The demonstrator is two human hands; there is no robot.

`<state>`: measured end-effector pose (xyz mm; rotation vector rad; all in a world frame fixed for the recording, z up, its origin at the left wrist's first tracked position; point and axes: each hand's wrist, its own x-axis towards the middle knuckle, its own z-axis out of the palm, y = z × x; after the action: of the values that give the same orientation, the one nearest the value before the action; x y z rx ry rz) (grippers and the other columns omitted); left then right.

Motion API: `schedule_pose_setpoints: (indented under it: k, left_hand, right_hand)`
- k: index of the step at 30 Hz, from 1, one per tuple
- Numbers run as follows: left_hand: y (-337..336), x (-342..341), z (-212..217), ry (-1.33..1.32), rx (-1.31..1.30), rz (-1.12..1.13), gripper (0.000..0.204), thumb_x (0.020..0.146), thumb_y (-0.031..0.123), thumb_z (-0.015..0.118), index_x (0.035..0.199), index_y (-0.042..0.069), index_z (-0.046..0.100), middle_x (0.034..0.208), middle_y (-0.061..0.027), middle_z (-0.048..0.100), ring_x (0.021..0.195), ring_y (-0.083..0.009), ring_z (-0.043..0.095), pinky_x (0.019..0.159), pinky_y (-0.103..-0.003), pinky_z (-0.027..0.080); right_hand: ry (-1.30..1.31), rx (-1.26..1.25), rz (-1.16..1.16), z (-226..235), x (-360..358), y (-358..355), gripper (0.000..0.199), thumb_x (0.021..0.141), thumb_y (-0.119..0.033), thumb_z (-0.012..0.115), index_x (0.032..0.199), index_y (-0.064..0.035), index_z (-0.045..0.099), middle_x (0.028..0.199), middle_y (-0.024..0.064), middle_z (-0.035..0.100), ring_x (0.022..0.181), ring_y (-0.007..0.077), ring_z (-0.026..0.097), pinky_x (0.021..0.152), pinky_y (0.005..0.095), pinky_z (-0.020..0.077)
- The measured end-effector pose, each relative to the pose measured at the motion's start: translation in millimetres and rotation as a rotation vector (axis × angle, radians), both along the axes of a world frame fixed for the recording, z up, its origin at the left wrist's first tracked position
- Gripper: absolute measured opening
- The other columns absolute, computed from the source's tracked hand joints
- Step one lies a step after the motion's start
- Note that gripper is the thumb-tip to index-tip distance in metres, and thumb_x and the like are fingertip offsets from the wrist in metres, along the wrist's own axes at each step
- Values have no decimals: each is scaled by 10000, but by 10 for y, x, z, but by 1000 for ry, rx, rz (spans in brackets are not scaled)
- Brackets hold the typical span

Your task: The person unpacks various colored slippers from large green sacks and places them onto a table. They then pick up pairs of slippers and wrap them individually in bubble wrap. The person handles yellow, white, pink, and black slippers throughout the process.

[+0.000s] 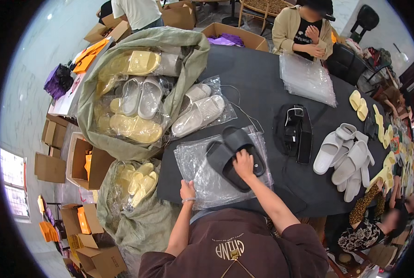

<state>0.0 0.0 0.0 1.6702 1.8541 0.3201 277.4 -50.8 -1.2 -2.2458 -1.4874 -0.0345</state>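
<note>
right now, from the head view, the right hand (244,163) lies flat on a pair of black slippers (232,155), fingers spread slightly and pressing down on the upper one rather than gripping it. the slippers sit side by side on a stack of clear plastic bags (202,178) at the near edge of the dark table (258,78). the left hand (187,191) rests at the stack's near left corner, fingers curled down onto the plastic; whether they pinch a single sheet i cannot tell.

to do this well, i'd judge the pair should be kept squared together under the right palm while the left lifts only the top bag's mouth, so the soles slide in without snagging the film.

around them: a bagged pair of pale grey slippers (198,113) lies farther up the table, just beside a big green sack (188,60) full of bagged yellow and white pairs. a black device with a cable (294,132) sits to the right, then a loose heap of light grey slippers (346,155). another stack of clear bags (306,78) lies in front of a person in a tan jacket (288,25) across the table. cardboard boxes (84,162) stand on the floor at left.
</note>
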Motion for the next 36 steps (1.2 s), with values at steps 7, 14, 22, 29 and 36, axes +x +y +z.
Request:
schedule_pose_setpoints:
  k: [7,14,22,29,36]
  left_hand:
    - [-64,199,152,58,160,-31,391,813,251,613,1087,36,436,1051,-230,564,982,-410,532,808,-457,418]
    - [-259,495,227,35,425,-563,692,810,225,595,1385,31,263,1457,-178,221,1345,-350,202,1074,-442,177]
    - [-317,462,19,280,349,-687,572,897,364,432,1402,137,285,1479,-83,208,1366,-277,169,1088,-431,145]
    - [-323,430,50,273,369,-662,552,907,382,411,1390,135,310,1474,-80,227,1362,-273,188,1079,-422,164]
    - [-338,419,55,292,348,-658,558,911,407,394,1399,155,295,1479,-60,220,1368,-252,173,1084,-417,167]
  right_hand:
    - [-14,-66,-136,39,404,-3,374,776,-272,627,1038,-22,535,995,148,482,906,311,509,738,428,384]
    - [3,49,-144,6,345,-55,360,783,-281,618,1026,-25,551,983,131,488,909,305,503,747,426,377]
    - [23,10,-167,55,318,-50,370,783,-286,612,1030,-13,578,1005,139,504,951,300,503,774,417,386]
    - [31,23,-142,67,301,-33,366,748,-251,636,1026,-21,576,999,128,500,939,296,513,777,410,384]
    - [-42,27,-159,31,282,-40,349,809,-279,590,1022,-3,587,1002,131,501,928,287,515,780,398,383]
